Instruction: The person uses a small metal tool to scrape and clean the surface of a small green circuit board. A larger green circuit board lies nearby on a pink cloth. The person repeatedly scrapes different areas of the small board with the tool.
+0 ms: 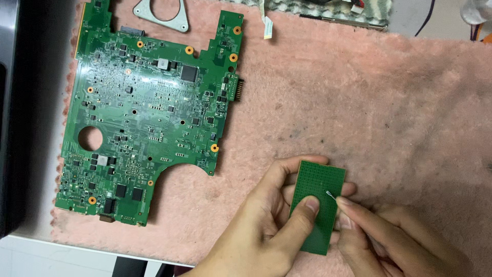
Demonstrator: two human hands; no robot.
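Note:
My left hand grips a small green perforated board at the lower middle, thumb pressed on its face and fingers curled behind it. My right hand comes in from the lower right and pinches a thin bare wire whose tip rests on the small board's right side. A large green motherboard lies flat on the pink fuzzy cloth to the upper left, apart from both hands.
A triangular metal bracket lies above the motherboard. A white ribbon cable end sits at the top centre. A dark object borders the left edge. Wires and a textured cloth lie at the top right.

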